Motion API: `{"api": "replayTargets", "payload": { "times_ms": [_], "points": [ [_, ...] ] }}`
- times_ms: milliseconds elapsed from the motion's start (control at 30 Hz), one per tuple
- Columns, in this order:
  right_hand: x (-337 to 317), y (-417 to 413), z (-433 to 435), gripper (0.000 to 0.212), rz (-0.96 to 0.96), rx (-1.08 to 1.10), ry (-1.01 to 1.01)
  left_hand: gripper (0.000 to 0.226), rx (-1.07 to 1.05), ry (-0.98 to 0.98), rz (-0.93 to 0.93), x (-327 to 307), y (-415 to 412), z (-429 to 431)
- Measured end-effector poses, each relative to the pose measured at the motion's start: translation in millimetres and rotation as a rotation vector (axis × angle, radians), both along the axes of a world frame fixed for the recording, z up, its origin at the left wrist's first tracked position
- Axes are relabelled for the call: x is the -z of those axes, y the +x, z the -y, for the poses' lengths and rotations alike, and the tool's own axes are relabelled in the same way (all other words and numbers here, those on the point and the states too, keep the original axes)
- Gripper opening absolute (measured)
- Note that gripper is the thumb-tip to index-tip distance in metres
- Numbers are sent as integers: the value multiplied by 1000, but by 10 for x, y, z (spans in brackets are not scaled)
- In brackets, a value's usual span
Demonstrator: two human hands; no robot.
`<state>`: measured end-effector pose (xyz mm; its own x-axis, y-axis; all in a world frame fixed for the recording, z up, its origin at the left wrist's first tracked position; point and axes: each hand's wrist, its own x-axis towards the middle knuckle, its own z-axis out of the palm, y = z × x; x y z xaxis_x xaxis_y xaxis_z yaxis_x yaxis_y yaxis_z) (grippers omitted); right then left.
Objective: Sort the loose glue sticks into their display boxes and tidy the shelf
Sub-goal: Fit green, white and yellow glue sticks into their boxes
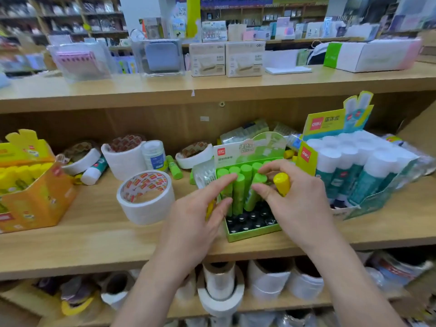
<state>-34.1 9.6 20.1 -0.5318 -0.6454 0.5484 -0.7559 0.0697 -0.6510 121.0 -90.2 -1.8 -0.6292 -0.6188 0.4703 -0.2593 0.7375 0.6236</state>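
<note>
**Two hands straighten green glue sticks in their box on a shop shelf**

A person stands at a wooden shelf (94, 232); both hands work over a green box (252, 233) near the front edge, half filled with upright green glue sticks (239, 197). The left hand (200, 215) has an open grip, with straight fingers resting on the stick tops. The right hand (295, 199) curls its grip round a yellow glue stick (282, 182), while its thumb and forefinger touch the green ones.

The step appears to be squaring up the green row. The yellow stick probably belongs in the yellow box (35, 197), well apart at the far left, so the next move calls for a long reach across a tape roll (146, 197). A loose green stick (174, 169) lies behind, still unsorted.
</note>
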Motion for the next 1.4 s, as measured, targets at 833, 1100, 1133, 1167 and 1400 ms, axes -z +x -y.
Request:
{"api": "replayTargets", "payload": {
  "times_ms": [833, 1100, 1133, 1167, 1400],
  "points": [
    [47, -128, 105, 23, -268, -101, 28, 45, -25, -22, -41, 22, -14, -23],
    [-122, -2, -116, 23, 570, -333, -302, 39, 11, 186, -222, -8, -1, -132],
    [-150, 27, -156, 21, 826, -433, -407, 31, -4, 275, -315, -54, -2, -171],
    [-174, 62, -192, 17, 1027, -521, -464, 21, -21, 397, -434, -100, -4, -205],
    [-133, 312, -280, 12, 944, -661, 33, 11, -64, 961, -969, -287, -69, -270]
  ]
}}
